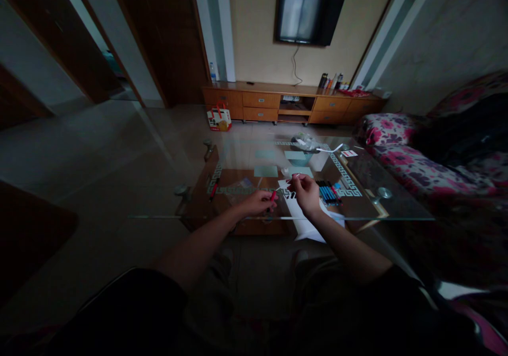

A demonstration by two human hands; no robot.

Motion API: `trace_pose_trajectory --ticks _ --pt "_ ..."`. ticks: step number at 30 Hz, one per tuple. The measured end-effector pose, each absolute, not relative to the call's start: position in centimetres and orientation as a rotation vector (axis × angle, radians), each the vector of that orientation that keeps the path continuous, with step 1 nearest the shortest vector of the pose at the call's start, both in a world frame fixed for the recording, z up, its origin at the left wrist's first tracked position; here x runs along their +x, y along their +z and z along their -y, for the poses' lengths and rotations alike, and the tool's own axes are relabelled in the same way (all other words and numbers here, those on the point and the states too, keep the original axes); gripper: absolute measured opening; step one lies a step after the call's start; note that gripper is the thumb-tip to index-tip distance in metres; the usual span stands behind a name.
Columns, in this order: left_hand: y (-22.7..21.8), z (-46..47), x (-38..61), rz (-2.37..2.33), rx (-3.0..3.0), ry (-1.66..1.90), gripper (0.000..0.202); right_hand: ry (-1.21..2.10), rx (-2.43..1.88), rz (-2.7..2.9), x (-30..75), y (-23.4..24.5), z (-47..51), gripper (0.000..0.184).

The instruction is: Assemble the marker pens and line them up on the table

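Over the glass coffee table, my left hand (260,202) is closed around a short red pen piece (273,195), with a thin pale tip pointing toward the other hand. My right hand (305,193) is raised a little higher and just to the right, its fingertips pinched together; whatever small thing is between them is too dim to name. White paper sheets (298,217) lie below the right hand. Several blue and black pens (327,192) lie in a row right of that hand. Off to the left, a red and black pen (214,190) lies by itself.
The glass table (246,155) has a clear front edge and metal corner fittings. Toward its far side sit a basket (302,157) with a plastic bag and a red-white card (350,154). Beyond are a TV cabinet (260,100), a paper bag (218,119) and a floral sofa (408,157).
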State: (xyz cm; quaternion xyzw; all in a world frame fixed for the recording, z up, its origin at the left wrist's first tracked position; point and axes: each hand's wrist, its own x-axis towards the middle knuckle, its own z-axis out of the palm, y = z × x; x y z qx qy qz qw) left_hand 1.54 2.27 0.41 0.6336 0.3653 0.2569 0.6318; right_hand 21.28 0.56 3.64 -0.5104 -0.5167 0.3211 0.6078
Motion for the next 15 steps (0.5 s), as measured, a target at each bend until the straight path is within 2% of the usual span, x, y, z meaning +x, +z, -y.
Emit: trace_pose_trajectory --ticks 7,15 --pt "1.6 -1.9 1.4 -0.872 1.538 0.523 0.037 0.862 -1.119 1.185 21.1 3.4 -0.6 0.041" --pt "2.0 -1.7 1.5 -0.747 1.491 0.487 0.031 0.938 -1.179 1.342 21.3 2.3 -0.9 0.042"
